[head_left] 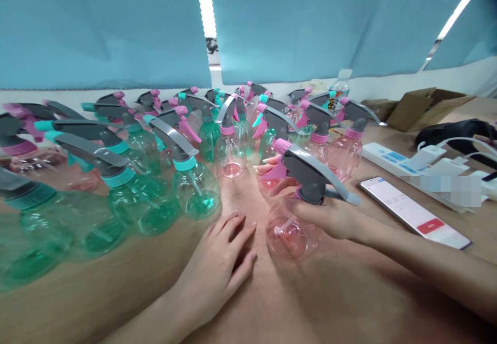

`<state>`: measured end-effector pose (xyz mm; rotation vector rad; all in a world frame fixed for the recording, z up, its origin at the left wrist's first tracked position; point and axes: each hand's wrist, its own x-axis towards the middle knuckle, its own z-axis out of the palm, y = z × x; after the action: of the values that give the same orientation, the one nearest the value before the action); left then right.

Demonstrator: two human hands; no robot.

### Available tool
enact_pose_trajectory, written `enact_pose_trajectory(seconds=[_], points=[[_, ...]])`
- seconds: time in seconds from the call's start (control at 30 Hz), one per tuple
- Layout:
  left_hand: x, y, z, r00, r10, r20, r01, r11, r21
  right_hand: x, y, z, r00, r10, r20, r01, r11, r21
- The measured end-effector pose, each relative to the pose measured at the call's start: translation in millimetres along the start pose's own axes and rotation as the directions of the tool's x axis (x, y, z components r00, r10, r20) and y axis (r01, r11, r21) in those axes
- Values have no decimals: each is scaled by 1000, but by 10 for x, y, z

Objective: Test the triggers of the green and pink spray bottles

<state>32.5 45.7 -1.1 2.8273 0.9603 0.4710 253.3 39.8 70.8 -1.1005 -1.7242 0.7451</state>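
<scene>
A clear pink spray bottle (289, 238) with a grey and pink trigger head is upright at the table's middle. My right hand (330, 217) wraps round its neck from the right, just under the head. Some of its fingers show on the far side, by the pink trigger. My left hand (223, 256) lies palm down on the tabletop with its fingers stretched out, holding nothing. Just beyond its fingertips stands a green spray bottle (198, 191) with a turquoise collar. Behind the held bottle, another pink spray bottle (347, 152) stands to the right.
Many more green and pink spray bottles crowd the left and back. At right lie a phone (413, 212) with a lit screen and a white power strip (388, 160) with plugged-in chargers. Beyond are an open cardboard box (421, 108), a labelled plastic bottle (342, 86) and blue curtains (310, 23).
</scene>
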Motion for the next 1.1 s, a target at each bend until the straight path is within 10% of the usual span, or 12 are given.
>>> enact_pose_trajectory(seconds=[1.1], points=[[8,5,-4,1000,-4,18,4,1000,13,-4,24,14,999,32,-16,-33,995,-93]])
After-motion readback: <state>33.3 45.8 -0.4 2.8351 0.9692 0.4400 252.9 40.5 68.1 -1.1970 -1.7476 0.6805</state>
